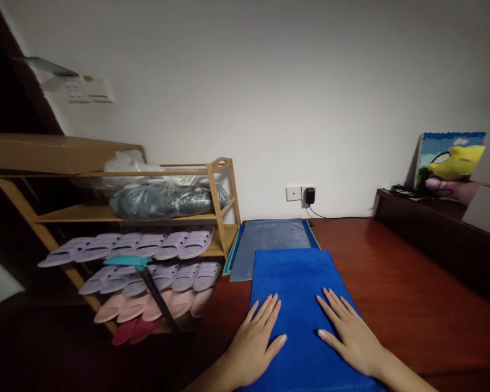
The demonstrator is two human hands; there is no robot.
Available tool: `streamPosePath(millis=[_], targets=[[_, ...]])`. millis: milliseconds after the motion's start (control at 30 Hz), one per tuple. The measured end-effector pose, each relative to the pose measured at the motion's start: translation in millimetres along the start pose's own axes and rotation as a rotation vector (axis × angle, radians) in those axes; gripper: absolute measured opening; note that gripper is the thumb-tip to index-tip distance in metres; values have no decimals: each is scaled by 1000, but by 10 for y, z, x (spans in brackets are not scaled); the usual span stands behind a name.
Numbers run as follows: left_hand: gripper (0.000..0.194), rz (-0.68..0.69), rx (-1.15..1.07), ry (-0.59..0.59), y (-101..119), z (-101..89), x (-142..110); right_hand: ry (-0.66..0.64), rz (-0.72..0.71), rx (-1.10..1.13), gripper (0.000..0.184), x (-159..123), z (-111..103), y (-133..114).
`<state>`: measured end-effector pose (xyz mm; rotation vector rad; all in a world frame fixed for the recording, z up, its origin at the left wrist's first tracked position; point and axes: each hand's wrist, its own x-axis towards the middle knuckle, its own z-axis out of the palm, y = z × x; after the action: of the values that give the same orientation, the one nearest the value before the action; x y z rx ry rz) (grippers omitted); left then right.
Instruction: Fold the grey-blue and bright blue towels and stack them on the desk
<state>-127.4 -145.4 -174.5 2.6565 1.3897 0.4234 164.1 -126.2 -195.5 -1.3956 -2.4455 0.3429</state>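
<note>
A bright blue towel [296,283] lies flat on the reddish-brown wooden surface, running toward me. My left hand [255,343] rests on its left side, palm down with the fingers stretched out. On its right side my right hand [345,329] lies flat too, fingers apart and thumb pointing inward. Neither hand grips anything. Just beyond the blue towel, a grey cloth [269,237] lies over other blue cloths with green edging, close to the wall. The near end of the blue towel runs out of view.
To the left stands a wooden shoe rack [224,218] with several slippers [196,242] and plastic-wrapped items [167,198]. A teal-topped handle [126,261] leans before it. A black plug adapter [309,196] sits in the wall socket. At right, a dark ledge [416,218] holds a painting [430,147] and cables.
</note>
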Motion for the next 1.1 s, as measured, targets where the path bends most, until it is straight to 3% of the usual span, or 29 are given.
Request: streamPosePath(millis=[233,467,667,867,1000,1100], targets=[[63,-19,9,-35,67,-145,-151,9,-10,-16,67,-171,-143,-84],[61,-8,92,-14,93,-172,-311,-2,-21,-61,65,-366,-66,-42],[62,9,162,28,140,-212,-378,86,-67,-172,70,-476,-138,-122],[76,242,208,-114,103,-125,-544,280,-322,-418,86,-647,-45,-79],[81,183,248,-178,58,-8,-573,366,-362,-535,84,-686,29,12],[89,152,266,-216,43,36,-570,355,-384,-535,76,-720,-21,58]])
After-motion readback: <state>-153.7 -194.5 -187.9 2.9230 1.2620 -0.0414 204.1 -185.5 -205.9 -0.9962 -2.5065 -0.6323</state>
